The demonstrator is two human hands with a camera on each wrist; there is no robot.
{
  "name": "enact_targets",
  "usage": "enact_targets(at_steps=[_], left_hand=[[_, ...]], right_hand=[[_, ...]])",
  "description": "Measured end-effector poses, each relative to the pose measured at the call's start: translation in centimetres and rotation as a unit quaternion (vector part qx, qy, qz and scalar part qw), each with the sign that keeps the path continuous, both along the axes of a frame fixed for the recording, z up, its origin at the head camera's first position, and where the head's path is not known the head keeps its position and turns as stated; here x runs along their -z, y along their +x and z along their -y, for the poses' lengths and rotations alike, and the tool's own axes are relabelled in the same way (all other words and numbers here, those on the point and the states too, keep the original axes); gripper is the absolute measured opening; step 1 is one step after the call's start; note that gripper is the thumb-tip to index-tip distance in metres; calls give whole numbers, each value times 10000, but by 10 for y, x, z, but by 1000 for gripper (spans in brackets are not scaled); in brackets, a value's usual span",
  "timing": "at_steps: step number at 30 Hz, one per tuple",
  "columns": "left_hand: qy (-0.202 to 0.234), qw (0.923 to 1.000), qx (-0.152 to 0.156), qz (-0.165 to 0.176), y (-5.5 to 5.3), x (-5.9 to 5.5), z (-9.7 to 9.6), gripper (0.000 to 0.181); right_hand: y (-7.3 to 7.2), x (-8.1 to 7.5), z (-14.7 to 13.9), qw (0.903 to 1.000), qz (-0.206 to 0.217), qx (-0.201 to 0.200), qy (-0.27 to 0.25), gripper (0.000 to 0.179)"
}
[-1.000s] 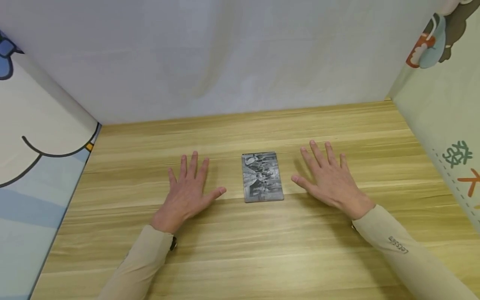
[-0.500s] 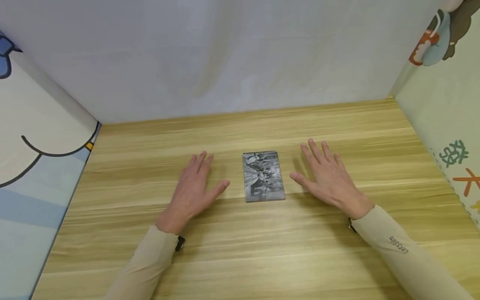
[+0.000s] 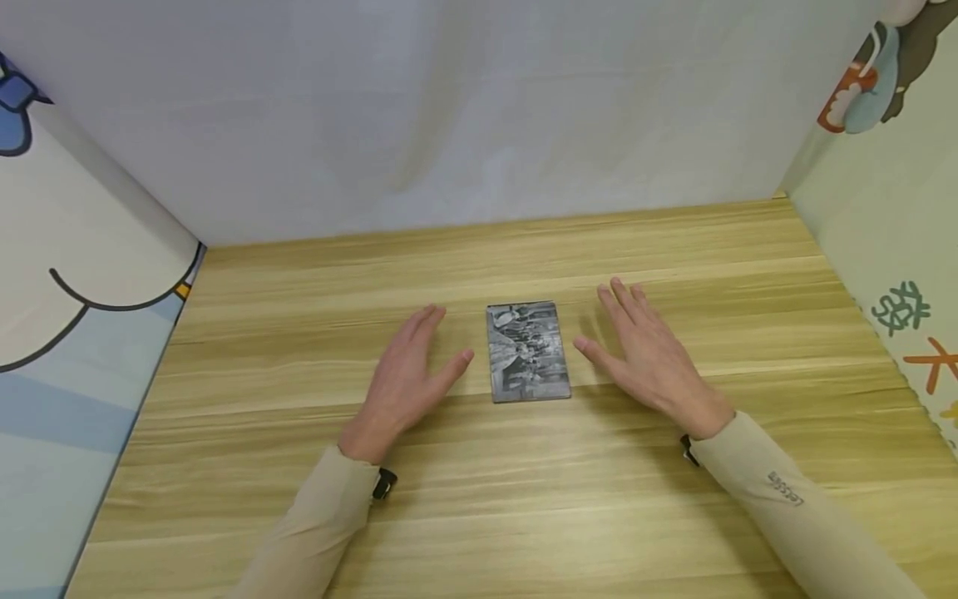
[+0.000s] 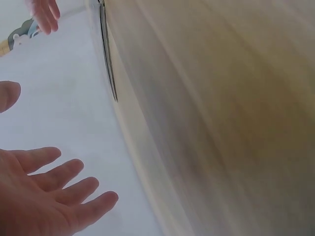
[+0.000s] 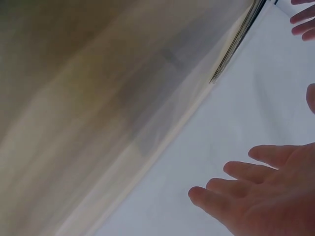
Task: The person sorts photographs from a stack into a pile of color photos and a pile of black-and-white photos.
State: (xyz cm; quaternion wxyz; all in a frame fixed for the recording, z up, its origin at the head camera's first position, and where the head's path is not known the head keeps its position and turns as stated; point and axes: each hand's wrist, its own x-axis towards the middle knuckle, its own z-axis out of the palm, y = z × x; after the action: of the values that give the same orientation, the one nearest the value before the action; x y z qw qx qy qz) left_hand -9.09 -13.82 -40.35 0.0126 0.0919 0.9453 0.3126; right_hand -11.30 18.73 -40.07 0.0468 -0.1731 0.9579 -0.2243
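"What's lying there?"
"A flat, rectangular grey card stack (image 3: 528, 352), topped with a crowded black-and-white picture, its edge dark and thinly layered."
"Where?"
"On the yellowish wood-grain bench (image 3: 479, 491), between the left grip (image 3: 404, 378) and right grip (image 3: 649, 358)."
"Held?"
"Both stand apart from it, fingers extended, thumbs spread."

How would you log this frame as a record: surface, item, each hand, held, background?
surface: wood-grain tabletop
item: grey printed rectangle, lying flat; edge looks layered in wrist views
left hand: left of the rectangle, fingers extended, not touching it
right hand: right of the rectangle, fingers extended, not touching it
held: nothing
background: pale sheet behind the tabletop
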Motion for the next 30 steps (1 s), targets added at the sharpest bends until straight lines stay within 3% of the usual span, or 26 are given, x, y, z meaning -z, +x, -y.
enact_targets(at_steps=[7, 17, 25, 30], left_hand=[[273, 9994, -149, 145, 0, -3, -12, 76], [835, 9963, -97, 202, -2, -4, -24, 67], [1643, 9843, -216, 609, -4, -1, -31, 63], [1924, 9771, -262, 876, -7, 1, -35, 62]], right_hand=[[2, -3, 6, 9986, 63, 160, -491, 87], [1, -7, 17, 9950, 323, 300, -892, 81], [1, -5, 22, 9883, 626, 398, -1334, 70], [-2, -3, 26, 9786, 847, 306, -1850, 66]])
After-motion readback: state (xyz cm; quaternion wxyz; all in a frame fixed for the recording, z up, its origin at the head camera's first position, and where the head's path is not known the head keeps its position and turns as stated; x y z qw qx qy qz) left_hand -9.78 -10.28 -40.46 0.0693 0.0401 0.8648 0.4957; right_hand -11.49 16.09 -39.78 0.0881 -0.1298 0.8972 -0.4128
